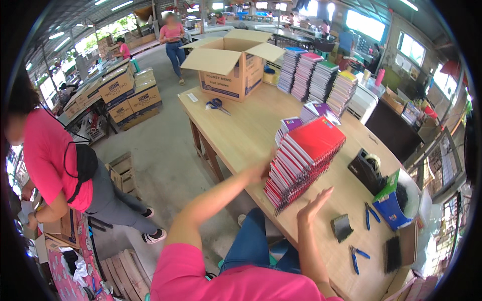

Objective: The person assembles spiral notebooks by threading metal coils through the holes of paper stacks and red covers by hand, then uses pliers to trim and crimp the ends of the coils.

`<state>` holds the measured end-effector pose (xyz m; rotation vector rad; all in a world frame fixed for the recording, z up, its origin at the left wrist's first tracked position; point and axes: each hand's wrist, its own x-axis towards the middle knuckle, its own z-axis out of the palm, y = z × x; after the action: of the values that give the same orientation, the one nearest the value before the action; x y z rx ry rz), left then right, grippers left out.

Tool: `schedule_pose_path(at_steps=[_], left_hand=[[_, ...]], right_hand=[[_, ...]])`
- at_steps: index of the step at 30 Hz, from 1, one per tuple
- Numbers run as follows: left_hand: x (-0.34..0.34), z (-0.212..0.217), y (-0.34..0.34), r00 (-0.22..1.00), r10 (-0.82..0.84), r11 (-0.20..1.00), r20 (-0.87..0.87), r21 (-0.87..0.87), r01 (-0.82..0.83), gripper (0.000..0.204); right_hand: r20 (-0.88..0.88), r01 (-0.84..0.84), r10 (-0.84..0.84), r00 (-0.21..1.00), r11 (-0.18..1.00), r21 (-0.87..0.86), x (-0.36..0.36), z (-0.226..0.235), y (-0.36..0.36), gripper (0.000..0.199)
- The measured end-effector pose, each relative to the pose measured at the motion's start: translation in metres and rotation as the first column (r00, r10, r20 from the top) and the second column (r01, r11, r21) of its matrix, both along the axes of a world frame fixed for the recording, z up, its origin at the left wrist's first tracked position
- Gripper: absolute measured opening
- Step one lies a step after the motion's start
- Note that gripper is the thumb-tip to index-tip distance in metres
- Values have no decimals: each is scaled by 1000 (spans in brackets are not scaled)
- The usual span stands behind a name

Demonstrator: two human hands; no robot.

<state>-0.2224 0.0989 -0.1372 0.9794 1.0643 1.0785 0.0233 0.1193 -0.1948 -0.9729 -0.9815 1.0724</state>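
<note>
A tall, leaning stack of red spiral notebooks (315, 142) stands on the wooden table (251, 128) in front of me. My left hand (262, 169) is at the stack's left side, blurred, its fingers partly hidden by the notebooks. On the near right side my right hand (315, 204) is held flat with its fingers stretched out, close to the spiral edges and holding nothing. I cannot tell if it touches them. Purple notebooks (320, 111) sit just behind the red stack.
Notebook stacks (307, 75) and an open carton (228, 75) stand at the table's far end, near scissors (217, 106). At right are a tape dispenser (365, 170), pliers (371, 215), cutters (357, 258), a blue-green box (394, 205) and a brush (392, 254). A co-worker (65, 160) stands left.
</note>
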Motion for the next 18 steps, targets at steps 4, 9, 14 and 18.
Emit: schedule_pose_path(at_steps=[4, 9, 14, 18], left_hand=[[25, -56, 19, 988, -43, 995, 150, -84, 56, 85], [28, -82, 27, 974, -16, 996, 226, -85, 36, 71], [29, -98, 57, 966, 55, 972, 252, -234, 6, 60], [40, -86, 76, 964, -35, 995, 265, -77, 57, 61]], right_hand=[[-153, -157, 168, 974, 984, 78, -33, -27, 8, 79], [-296, -218, 271, 916, 955, 201, -47, -28, 12, 79], [-225, -87, 114, 968, 988, 130, -46, -22, 12, 79], [-174, -11, 49, 984, 977, 212, -43, 3, 26, 80]])
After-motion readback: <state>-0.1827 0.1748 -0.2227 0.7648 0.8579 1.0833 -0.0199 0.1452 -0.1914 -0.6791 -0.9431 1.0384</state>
